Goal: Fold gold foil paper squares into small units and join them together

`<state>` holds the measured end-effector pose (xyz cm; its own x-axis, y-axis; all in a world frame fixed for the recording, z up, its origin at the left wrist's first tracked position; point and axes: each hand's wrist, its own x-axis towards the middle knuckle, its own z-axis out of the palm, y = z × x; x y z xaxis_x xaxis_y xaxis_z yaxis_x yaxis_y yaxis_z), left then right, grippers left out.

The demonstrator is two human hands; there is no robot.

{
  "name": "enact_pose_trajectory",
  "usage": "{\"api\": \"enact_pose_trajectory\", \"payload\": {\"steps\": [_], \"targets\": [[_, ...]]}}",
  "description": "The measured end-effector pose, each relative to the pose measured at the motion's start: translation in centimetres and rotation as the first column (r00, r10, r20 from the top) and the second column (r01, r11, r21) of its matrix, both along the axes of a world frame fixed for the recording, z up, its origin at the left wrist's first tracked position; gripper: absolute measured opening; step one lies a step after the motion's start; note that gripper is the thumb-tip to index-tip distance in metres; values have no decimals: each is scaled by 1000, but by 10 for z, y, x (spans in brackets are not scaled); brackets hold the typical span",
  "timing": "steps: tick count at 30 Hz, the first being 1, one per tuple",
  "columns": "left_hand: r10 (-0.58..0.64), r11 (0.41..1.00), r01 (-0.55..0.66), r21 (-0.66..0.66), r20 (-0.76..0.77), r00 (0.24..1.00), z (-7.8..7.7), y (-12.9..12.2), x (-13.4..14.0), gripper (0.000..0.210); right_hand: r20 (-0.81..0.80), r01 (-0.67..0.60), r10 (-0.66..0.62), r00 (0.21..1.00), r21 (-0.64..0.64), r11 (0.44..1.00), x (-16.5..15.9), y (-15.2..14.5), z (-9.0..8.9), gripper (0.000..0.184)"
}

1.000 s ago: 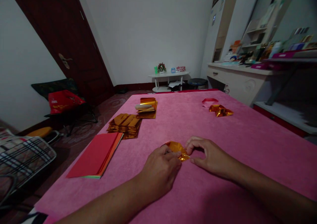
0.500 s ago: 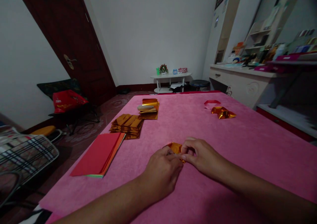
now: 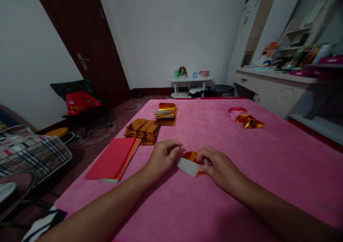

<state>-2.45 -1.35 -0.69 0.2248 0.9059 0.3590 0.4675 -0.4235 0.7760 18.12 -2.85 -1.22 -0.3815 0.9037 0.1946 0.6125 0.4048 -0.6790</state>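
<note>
A small sheet of gold foil paper [image 3: 191, 156] lies partly folded on the pink cloth, with a pale whitish flap [image 3: 188, 167] turned toward me. My right hand [image 3: 218, 163] pinches its right end between thumb and fingers. At the left end, my left hand [image 3: 164, 156] is closed, thumb and fingertips at the foil's corner; the exact contact is partly hidden. Beyond the left hand sits a stack of folded gold foil papers [image 3: 143, 130], with more gold foil sheets [image 3: 167, 116] behind it, a pale roll-shaped object on them.
Red and coloured paper sheets [image 3: 112, 159] lie at the table's left. Toward the far right are a red ribbon loop [image 3: 237, 110] and a folded gold foil piece [image 3: 249, 121]. The pink cloth [image 3: 193, 206] covers the table. A cluttered white desk [image 3: 270, 85] stands beyond on the right.
My left hand has moved up and left off the foil's middle, uncovering the whitish flap. The right hand still pinches the right end. The view has shifted slightly.
</note>
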Motion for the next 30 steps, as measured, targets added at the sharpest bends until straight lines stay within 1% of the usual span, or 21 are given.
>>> {"api": "enact_pose_trajectory", "payload": {"steps": [2, 5, 9, 11, 13, 17, 19, 22, 24, 27, 30], "targets": [[-120, 992, 118, -44, -41, 992, -6, 7, -5, 29, -27, -30, 29, 999, -8, 1000, -1, -1, 2, 25], [-280, 960, 280, -15, -141, 950, -10, 11, -12, 40, -60, -66, 64, 996, -27, 997, -1, -2, 5, 32], [-413, 904, 427, -6, -261, 872, -1, 12, -20, 35, -37, -65, 64, 997, -43, 997, -1, -2, 7, 26], [-457, 879, 477, -10, -304, 836, 3, 11, -22, 36, -26, -69, 68, 997, -38, 997, -1, -1, 7, 24], [-454, 871, 491, 19, -350, 819, 6, 10, -22, 37, -19, -75, 74, 997, -25, 997, -1, -1, 6, 28], [-429, 854, 513, 90, -437, 791, 8, 8, -19, 36, 57, -82, 80, 995, 37, 996, 0, 1, 5, 44], [-459, 833, 547, 79, -452, 765, 9, 7, -18, 39, 125, -114, 106, 986, 55, 992, 1, 1, 6, 42], [-496, 820, 570, 52, -432, 753, 11, 8, -21, 42, 219, -166, 155, 963, 35, 986, 0, 1, 10, 39], [-520, 818, 575, 20, -403, 753, 12, 10, -25, 40, 253, -165, 152, 956, 29, 986, -1, 1, 11, 41], [-557, 810, 586, -27, -352, 753, 12, 14, -28, 36, 269, -151, 140, 953, 19, 988, -2, 2, 12, 42], [-557, 818, 574, -34, -296, 776, 10, 17, -27, 28, 255, -151, 142, 957, 17, 988, -2, 2, 11, 39]]}}
